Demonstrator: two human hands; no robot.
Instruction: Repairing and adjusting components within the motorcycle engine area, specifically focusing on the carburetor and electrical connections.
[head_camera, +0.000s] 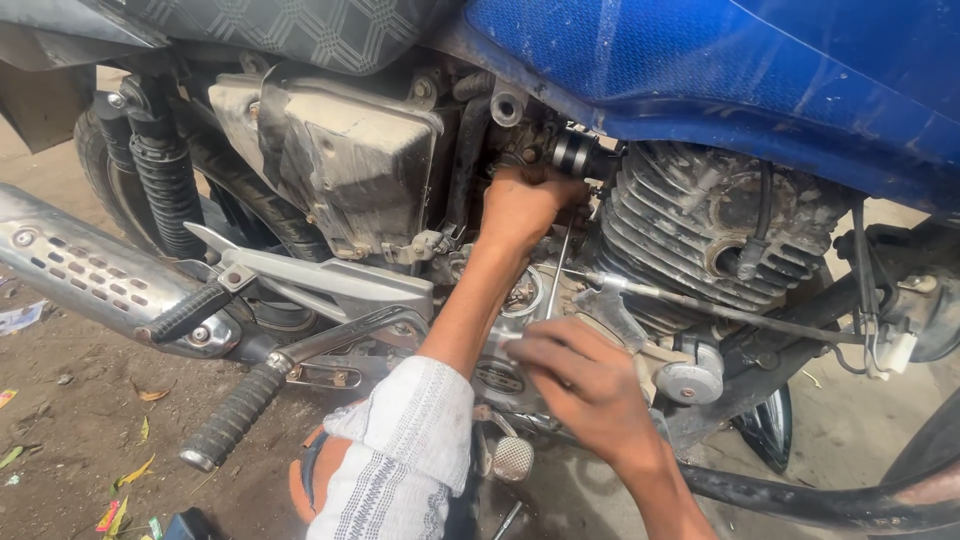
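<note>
Head view, lower middle of the frame: the right hand (585, 385) rests with fingers curled on the engine case (500, 375); whether it pinches anything I cannot tell. Further up, at centre, the left hand (520, 205) reaches into the gap beside the finned cylinder (700, 235), fingers closed on a small part hidden from view. In that tight gap the part could slip and drop to the dirt ground (70, 400). No container shows.

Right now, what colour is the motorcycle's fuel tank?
Blue, the fuel tank, seen best in the head view.
</note>
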